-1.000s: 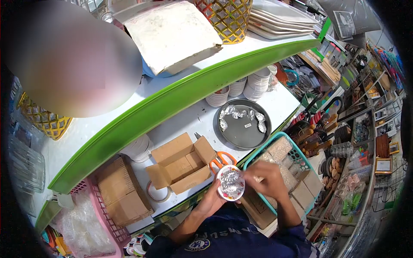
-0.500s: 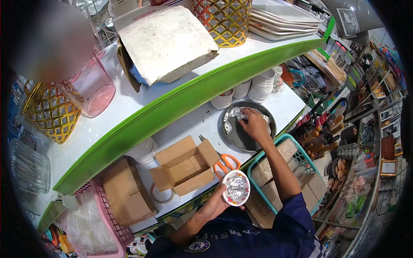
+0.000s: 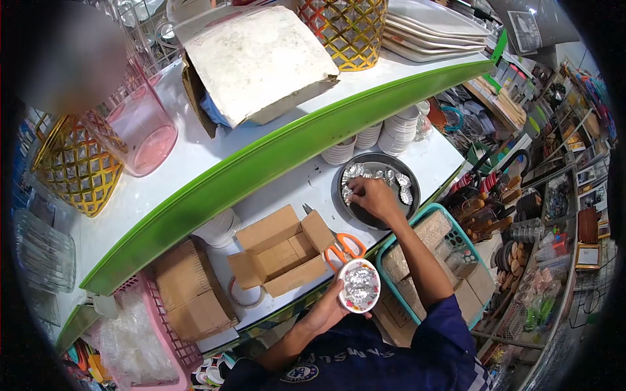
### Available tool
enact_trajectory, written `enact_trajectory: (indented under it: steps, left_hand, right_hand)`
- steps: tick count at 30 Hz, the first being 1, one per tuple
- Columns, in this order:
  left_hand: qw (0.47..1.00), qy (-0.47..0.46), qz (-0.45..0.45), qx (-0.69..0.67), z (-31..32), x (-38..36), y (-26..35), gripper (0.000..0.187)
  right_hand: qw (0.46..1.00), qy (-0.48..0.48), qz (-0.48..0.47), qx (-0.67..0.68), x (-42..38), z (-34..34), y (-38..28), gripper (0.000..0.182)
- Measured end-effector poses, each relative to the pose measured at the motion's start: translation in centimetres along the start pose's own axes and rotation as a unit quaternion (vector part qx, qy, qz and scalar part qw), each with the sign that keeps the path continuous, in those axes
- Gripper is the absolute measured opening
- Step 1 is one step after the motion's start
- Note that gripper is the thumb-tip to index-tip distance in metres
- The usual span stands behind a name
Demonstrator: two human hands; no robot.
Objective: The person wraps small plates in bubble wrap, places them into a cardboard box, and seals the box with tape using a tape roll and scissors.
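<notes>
One foil-filled bowl (image 3: 370,302) sits gripped in my left hand (image 3: 326,310); my right hand (image 3: 377,199) curls over the pan (image 3: 362,217), hold unclear.

Stacked trays (image 3: 435,34) and massed wares (image 3: 506,255) suggest a shop

A bare strip of bench (image 3: 293,184) is left between the open carton (image 3: 280,251) and the green shelf edge (image 3: 195,195); rightward passage is blocked by stacked white bowls (image 3: 399,133) and the round pan (image 3: 355,213). The pan's near side is obstructed by the right hand (image 3: 376,199).
</notes>
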State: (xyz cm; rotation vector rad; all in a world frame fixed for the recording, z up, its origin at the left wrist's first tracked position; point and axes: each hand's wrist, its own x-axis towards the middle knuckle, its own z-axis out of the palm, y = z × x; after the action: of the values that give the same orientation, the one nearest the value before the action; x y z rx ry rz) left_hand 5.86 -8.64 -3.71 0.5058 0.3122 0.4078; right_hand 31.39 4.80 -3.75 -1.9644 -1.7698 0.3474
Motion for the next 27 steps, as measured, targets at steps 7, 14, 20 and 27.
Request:
enact_trajectory:
  steps: [7, 14, 20, 27]
  left_hand:
    - [1.000, 0.016, 0.002, 0.002, -0.4, -0.3, -0.4, 0.057]
    - [1.000, 0.004, 0.007, 0.001, -0.1, -0.4, -0.4, 0.056]
    - [1.000, -0.022, -0.004, -0.020, -0.4, -0.3, -0.8, 0.052]
    - [1.000, -0.020, -0.007, -0.014, -0.2, -0.5, -0.9, 0.052]
  right_hand:
    - [0.992, -0.047, 0.013, 0.118, -0.3, -1.0, 2.4, 0.017]
    - [0.999, -0.017, 0.037, -0.017, -2.0, -3.5, 2.0, 0.018]
    - [0.992, 0.059, 0.019, -0.106, -2.6, -2.6, 2.1, 0.017]
    - [0.992, 0.077, -0.033, -0.090, -2.5, -2.2, 1.3, 0.013]
